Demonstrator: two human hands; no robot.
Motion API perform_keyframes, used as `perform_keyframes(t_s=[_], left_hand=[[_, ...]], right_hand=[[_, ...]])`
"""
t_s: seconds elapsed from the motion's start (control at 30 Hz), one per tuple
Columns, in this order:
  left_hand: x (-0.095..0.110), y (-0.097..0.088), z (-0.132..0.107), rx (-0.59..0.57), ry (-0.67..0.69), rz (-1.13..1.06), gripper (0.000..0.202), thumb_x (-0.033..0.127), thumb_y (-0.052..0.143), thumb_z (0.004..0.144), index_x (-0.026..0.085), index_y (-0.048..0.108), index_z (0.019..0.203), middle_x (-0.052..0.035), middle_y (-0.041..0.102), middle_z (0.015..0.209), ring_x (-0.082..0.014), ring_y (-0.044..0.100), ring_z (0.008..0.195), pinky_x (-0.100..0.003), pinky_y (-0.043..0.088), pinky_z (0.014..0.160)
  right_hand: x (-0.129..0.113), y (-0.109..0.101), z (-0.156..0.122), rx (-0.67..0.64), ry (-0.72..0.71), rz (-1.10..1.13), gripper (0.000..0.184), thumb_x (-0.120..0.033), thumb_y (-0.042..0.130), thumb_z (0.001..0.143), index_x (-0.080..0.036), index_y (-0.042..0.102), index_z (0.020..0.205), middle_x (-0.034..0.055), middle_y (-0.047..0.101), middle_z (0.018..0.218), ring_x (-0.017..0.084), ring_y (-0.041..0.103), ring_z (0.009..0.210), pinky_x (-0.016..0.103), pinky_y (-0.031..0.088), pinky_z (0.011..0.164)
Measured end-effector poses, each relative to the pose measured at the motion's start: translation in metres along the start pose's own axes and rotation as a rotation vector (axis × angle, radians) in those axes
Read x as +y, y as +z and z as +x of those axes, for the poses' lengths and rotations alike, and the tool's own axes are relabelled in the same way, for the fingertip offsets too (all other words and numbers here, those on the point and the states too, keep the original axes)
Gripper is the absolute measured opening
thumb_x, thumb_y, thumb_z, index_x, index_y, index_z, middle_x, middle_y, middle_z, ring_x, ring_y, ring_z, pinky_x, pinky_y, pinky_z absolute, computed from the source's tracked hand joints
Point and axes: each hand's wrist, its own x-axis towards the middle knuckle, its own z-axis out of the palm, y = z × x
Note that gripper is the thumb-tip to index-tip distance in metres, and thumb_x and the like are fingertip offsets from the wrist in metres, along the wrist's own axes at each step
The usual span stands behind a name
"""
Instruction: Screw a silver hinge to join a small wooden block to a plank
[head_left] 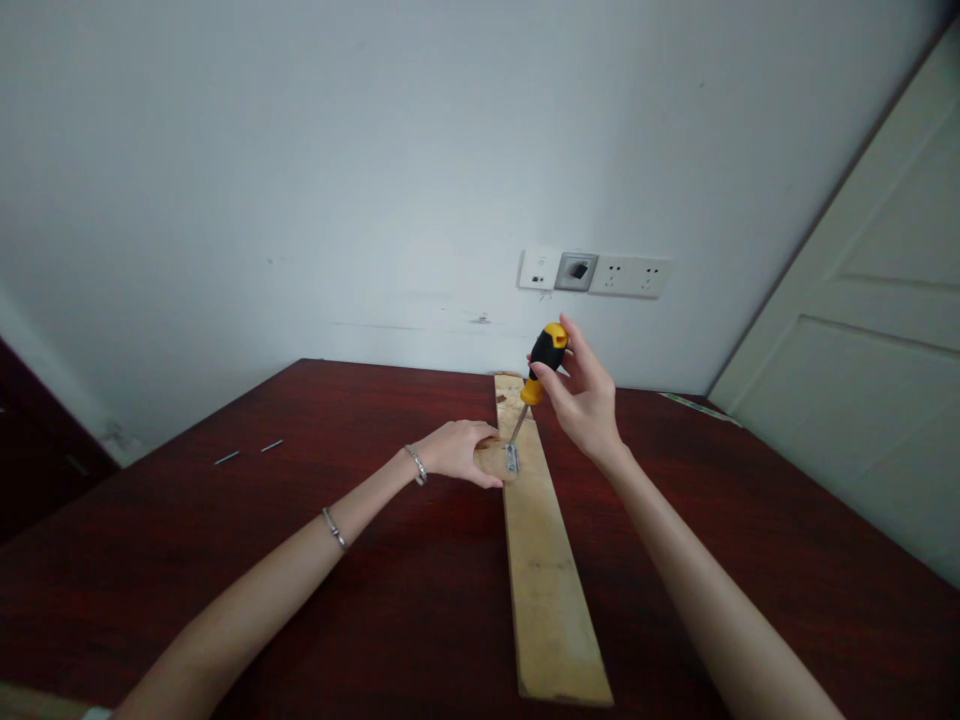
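My right hand point(583, 392) grips the yellow and black handle of a screwdriver point(548, 350), which leans with its shaft pointing down. The tip meets a small metal bracket point(512, 458), like a hinge or latch plate. Under that bracket is a small round-edged wooden piece point(491, 460), lying on a long wooden board point(551, 560). My left hand point(457, 450) is closed around the left side of the small wooden piece, thumb at the near edge and fingers at the far edge. Whether a screw sits under the tip is too small to tell.
Two thin metal rods or long screws point(227, 458) lie on the dark red table point(360, 620) to the left. A wall with sockets point(628, 277) rises behind the table. At the back right lies a flat strip point(701, 408), near a white panelled door point(870, 330).
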Motion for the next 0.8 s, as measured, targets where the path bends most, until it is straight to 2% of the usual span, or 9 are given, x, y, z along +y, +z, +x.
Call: perform_keyframes(t_s=[0.13, 0.4, 0.57, 0.7, 0.8], left_hand=[[0.000, 0.000, 0.000, -0.001, -0.003, 0.008, 0.072, 0.061, 0.072, 0.062, 0.016, 0.060, 0.116, -0.0094, 0.067, 0.114, -0.0275, 0.064, 0.099, -0.033, 0.047, 0.084], [0.001, -0.001, 0.000, -0.010, -0.003, -0.002, 0.069, 0.060, 0.071, 0.064, 0.015, 0.062, 0.115, -0.0103, 0.067, 0.114, -0.0268, 0.065, 0.098, -0.032, 0.048, 0.083], [0.003, -0.002, 0.000, -0.024, -0.001, 0.020, 0.067, 0.061, 0.071, 0.064, 0.016, 0.063, 0.114, -0.0095, 0.068, 0.113, -0.0264, 0.065, 0.097, -0.031, 0.047, 0.082], [0.003, -0.001, 0.000, -0.018, 0.011, 0.033, 0.067, 0.062, 0.071, 0.064, 0.016, 0.063, 0.113, -0.0091, 0.068, 0.112, -0.0261, 0.065, 0.095, -0.031, 0.047, 0.080], [0.002, 0.000, 0.000, -0.007, 0.024, 0.042, 0.066, 0.063, 0.070, 0.064, 0.016, 0.065, 0.110, -0.0088, 0.069, 0.110, -0.0259, 0.066, 0.094, -0.031, 0.047, 0.080]], right_hand=[[0.000, 0.000, 0.000, -0.013, -0.018, -0.009, 0.062, -0.034, 0.058, 0.088, -0.034, 0.034, 0.145, 0.0049, 0.047, 0.143, 0.027, 0.057, 0.118, 0.045, 0.054, 0.094], [-0.002, 0.000, -0.001, -0.039, -0.004, -0.007, 0.063, -0.034, 0.058, 0.088, -0.034, 0.033, 0.146, 0.0051, 0.050, 0.139, 0.026, 0.057, 0.117, 0.043, 0.056, 0.092], [-0.004, 0.000, -0.001, -0.060, 0.008, 0.013, 0.060, -0.033, 0.058, 0.088, -0.033, 0.037, 0.143, 0.0070, 0.049, 0.139, 0.024, 0.057, 0.113, 0.039, 0.059, 0.083], [-0.011, -0.003, 0.002, -0.088, 0.002, -0.061, 0.055, -0.033, 0.060, 0.086, -0.032, 0.043, 0.138, 0.0081, 0.051, 0.132, 0.023, 0.057, 0.107, 0.038, 0.060, 0.078], [-0.016, -0.002, 0.003, -0.054, -0.014, -0.143, 0.057, -0.034, 0.068, 0.079, -0.031, 0.047, 0.133, 0.0085, 0.052, 0.121, 0.022, 0.056, 0.099, 0.036, 0.060, 0.072]])
